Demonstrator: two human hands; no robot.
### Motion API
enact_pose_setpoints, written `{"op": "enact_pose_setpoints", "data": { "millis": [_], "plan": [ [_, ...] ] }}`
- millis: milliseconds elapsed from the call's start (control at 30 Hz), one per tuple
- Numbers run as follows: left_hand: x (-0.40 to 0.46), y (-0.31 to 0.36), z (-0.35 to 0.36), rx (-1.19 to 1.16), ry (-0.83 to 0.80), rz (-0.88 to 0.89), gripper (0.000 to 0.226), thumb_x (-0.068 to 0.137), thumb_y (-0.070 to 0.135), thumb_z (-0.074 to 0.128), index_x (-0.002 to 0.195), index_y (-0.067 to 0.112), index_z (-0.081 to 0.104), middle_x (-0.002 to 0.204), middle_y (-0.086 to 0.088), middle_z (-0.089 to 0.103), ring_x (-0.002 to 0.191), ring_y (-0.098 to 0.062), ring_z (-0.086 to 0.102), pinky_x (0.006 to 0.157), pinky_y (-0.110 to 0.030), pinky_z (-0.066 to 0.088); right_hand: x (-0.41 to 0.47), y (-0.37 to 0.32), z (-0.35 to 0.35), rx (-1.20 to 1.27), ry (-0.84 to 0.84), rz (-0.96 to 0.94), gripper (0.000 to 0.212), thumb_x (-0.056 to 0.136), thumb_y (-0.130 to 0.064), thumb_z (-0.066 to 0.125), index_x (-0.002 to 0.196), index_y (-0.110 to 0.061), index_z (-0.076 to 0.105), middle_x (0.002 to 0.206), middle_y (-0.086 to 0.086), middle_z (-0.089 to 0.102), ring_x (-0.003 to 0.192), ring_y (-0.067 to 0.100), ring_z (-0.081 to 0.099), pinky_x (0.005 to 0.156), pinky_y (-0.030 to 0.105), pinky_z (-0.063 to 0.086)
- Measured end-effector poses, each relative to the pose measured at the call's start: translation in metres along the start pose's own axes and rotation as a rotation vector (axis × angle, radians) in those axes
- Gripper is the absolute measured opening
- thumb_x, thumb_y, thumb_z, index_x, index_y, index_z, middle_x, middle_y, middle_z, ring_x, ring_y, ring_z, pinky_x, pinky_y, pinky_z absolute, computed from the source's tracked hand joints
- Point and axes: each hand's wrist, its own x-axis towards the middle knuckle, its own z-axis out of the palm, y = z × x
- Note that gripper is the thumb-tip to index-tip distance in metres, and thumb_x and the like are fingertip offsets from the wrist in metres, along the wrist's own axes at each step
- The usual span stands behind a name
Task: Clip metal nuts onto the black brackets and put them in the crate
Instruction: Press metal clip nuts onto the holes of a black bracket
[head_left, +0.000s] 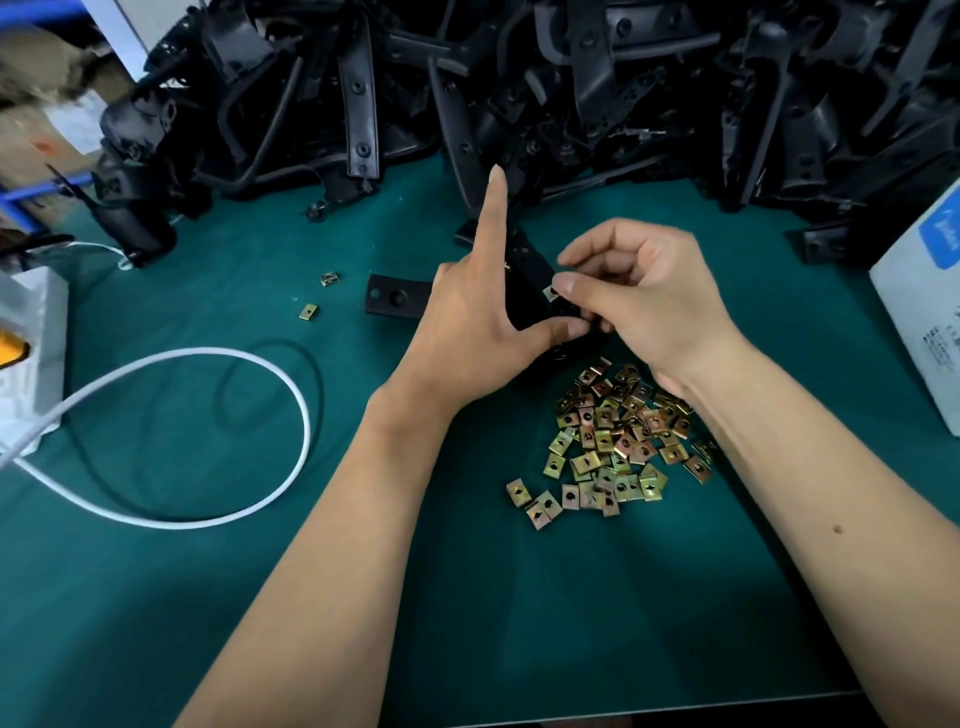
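Gripping a matte black bracket (535, 270), left hand (467, 332) steadies it; right hand (639, 301) fingers pinch a shiny metal nut (550, 293).

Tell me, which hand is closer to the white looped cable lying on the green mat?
Left. The left hand sits just right of the white looped cable, gripping the black bracket. The right hand is farther right, beyond the left hand, pinching a metal nut.
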Motion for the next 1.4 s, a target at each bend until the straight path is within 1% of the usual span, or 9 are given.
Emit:
{"op": "enact_pose_setpoints", "data": {
  "millis": [133, 233, 333, 467, 667, 867, 1100, 1267, 1400],
  "plan": [
    [-0.001, 0.001, 0.002, 0.043, 0.019, 0.029, 0.133, 0.076, 0.046, 0.088, 0.165, 0.015, -0.006, 0.089, 0.002, 0.068, 0.085, -0.015, 0.063, 0.098, -0.049, 0.05, 0.001, -0.001, -0.006, -0.106, -0.053, -0.048, 0.02, 0.086, -0.011, 0.08, 0.101, -0.022, 0.072, 0.074, -0.005, 0.075, 0.067, 0.006, 0.066, 0.072, 0.023, 0.053],
    [0.001, -0.004, 0.004, 0.037, 0.044, 0.036, 0.133, 0.075, 0.049, 0.089, 0.165, 0.017, -0.004, 0.08, 0.006, 0.065, 0.077, -0.007, 0.06, 0.088, -0.035, 0.053, 0.0, -0.002, -0.008, -0.219, -0.065, -0.09, 0.03, 0.089, -0.018, 0.078, 0.118, -0.024, 0.069, 0.082, -0.008, 0.078, 0.079, 0.004, 0.071, 0.082, 0.021, 0.053],
    [0.002, -0.012, 0.005, -0.015, 0.11, 0.0, 0.133, 0.074, 0.05, 0.089, 0.166, 0.02, -0.002, 0.068, 0.018, 0.054, 0.07, 0.006, 0.056, 0.066, -0.01, 0.04, -0.001, -0.003, -0.006, -0.3, -0.057, -0.059, 0.03, 0.096, -0.033, 0.07, 0.125, -0.026, 0.063, 0.084, -0.006, 0.078, 0.071, 0.0, 0.068, 0.073, 0.021, 0.05],
    [0.003, -0.022, 0.002, 0.004, 0.2, 0.023, 0.134, 0.074, 0.046, 0.091, 0.165, 0.012, -0.001, 0.087, 0.046, 0.057, 0.087, 0.021, 0.054, 0.074, 0.002, 0.037, 0.002, -0.005, -0.015, -0.564, -0.15, -0.079, 0.019, 0.1, -0.038, 0.063, 0.093, -0.023, 0.072, 0.074, -0.011, 0.07, 0.066, 0.0, 0.063, 0.067, 0.025, 0.048],
    [0.001, -0.025, -0.004, 0.029, 0.243, -0.066, 0.139, 0.069, 0.054, 0.09, 0.165, 0.018, -0.004, 0.088, 0.022, 0.05, 0.086, -0.001, 0.051, 0.077, -0.005, 0.035, 0.001, -0.007, -0.017, -0.771, -0.431, -0.055, 0.026, 0.07, -0.053, 0.086, 0.081, -0.035, 0.071, 0.074, -0.018, 0.067, 0.064, -0.002, 0.057, 0.054, 0.014, 0.035],
    [0.0, -0.023, -0.005, 0.029, 0.232, -0.065, 0.136, 0.067, 0.051, 0.092, 0.166, 0.017, 0.006, 0.088, 0.025, 0.049, 0.09, 0.018, 0.05, 0.078, 0.001, 0.035, 0.003, -0.003, -0.013, -0.803, -0.322, -0.108, 0.013, 0.092, -0.034, 0.075, 0.087, -0.022, 0.073, 0.078, -0.008, 0.068, 0.071, 0.006, 0.059, 0.062, 0.03, 0.043],
    [0.0, -0.01, -0.002, 0.022, 0.08, -0.028, 0.138, 0.063, 0.058, 0.092, 0.166, 0.023, 0.007, 0.095, 0.016, 0.059, 0.094, 0.003, 0.054, 0.083, -0.005, 0.041, 0.006, 0.0, -0.017, -0.158, 0.03, 0.047, 0.014, 0.103, -0.011, 0.06, 0.096, -0.005, 0.07, 0.07, 0.002, 0.071, 0.058, 0.014, 0.063, 0.051, 0.025, 0.051],
    [-0.001, 0.0, -0.001, 0.003, -0.014, 0.016, 0.134, 0.065, 0.057, 0.091, 0.166, 0.018, 0.012, 0.15, 0.0, 0.05, 0.14, -0.012, 0.044, 0.117, -0.032, 0.038, 0.005, -0.001, -0.012, -0.048, 0.02, 0.04, 0.019, 0.1, -0.008, 0.064, 0.105, -0.018, 0.08, 0.076, -0.006, 0.073, 0.071, 0.004, 0.062, 0.063, 0.019, 0.051],
    [-0.002, 0.002, 0.002, -0.005, -0.028, 0.035, 0.135, 0.064, 0.057, 0.092, 0.165, 0.015, 0.013, 0.16, 0.0, 0.042, 0.145, -0.003, 0.032, 0.113, -0.003, 0.02, 0.005, -0.005, -0.011, 0.037, 0.042, 0.024, 0.009, 0.096, -0.005, 0.068, 0.1, -0.006, 0.076, 0.075, 0.001, 0.072, 0.069, 0.011, 0.062, 0.06, 0.021, 0.05]
  ]
}}
